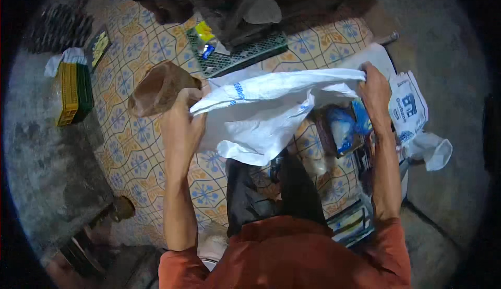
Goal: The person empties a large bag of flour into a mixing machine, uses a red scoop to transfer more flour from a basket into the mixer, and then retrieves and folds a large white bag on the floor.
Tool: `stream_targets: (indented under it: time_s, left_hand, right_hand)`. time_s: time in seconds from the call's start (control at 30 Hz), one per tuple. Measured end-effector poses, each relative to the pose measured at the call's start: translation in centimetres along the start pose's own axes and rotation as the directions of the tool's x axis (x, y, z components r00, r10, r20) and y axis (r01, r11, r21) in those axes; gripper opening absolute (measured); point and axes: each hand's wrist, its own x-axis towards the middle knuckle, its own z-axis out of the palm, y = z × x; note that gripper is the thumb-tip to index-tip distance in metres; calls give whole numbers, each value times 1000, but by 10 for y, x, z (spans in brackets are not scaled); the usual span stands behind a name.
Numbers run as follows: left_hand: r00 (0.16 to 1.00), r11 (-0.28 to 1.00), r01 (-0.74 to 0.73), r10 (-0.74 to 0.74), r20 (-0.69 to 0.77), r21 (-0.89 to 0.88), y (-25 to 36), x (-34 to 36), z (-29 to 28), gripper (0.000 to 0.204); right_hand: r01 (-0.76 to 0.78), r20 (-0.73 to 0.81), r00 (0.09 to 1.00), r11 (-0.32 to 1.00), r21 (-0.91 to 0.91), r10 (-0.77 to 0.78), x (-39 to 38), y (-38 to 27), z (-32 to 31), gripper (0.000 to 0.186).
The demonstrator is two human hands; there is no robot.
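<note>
A white woven plastic sack (pixel 261 124) with small blue marks is stretched out between my two hands. My left hand (pixel 185 114) is closed on the sack's left end. At its upper right corner, my right hand (pixel 374 90) grips the edge with the fingers wrapped round it. The sack's middle sags in folds, and a loose flap hangs toward my knees. Just beyond my left hand a brown sack or bag (pixel 162 88) rests on the patterned floor. Close to my right forearm lie blue and clear plastic packets (pixel 343 127), partly hidden by the white sack.
A green plastic crate (pixel 245 56) with yellow and blue packets stands ahead. Yellow and dark green crates (pixel 74 93) are at the left. On the right lie a printed white sack (pixel 409 106) and a translucent plastic container (pixel 430 150). Dark furniture (pixel 245 2) fills the far side.
</note>
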Motion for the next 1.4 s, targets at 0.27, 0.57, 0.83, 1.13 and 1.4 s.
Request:
stream_targets:
  time_s: [0.27, 0.57, 0.83, 1.13, 1.4]
  left_hand:
    - [990, 990, 139, -139, -18, 18, 34, -68, -87, 29]
    - [928, 930, 324, -347, -133, -172, -29, -174, -158, 31]
    - [807, 724, 585, -566, 171, -366, -73, -355, -129, 38]
    - [631, 570, 765, -571, 525, -300, -129, -477, -40, 32]
    - [935, 822, 349, -335, 115, -450, -123, -493, -1, 38]
  right_hand:
    - [-46, 395, 915, 994, -103, 83, -26, -12, -58, 32]
    - [252, 444, 772, 860, 445, -456, -11, -113, -29, 37]
    - [521, 414, 517, 659, 542, -749, -63, -241, 35, 39]
    - [586, 507, 205, 520, 622, -837, -209, -437, 89, 24]
    - [606, 279, 39, 244, 757, -960, -243, -552, 62, 24]
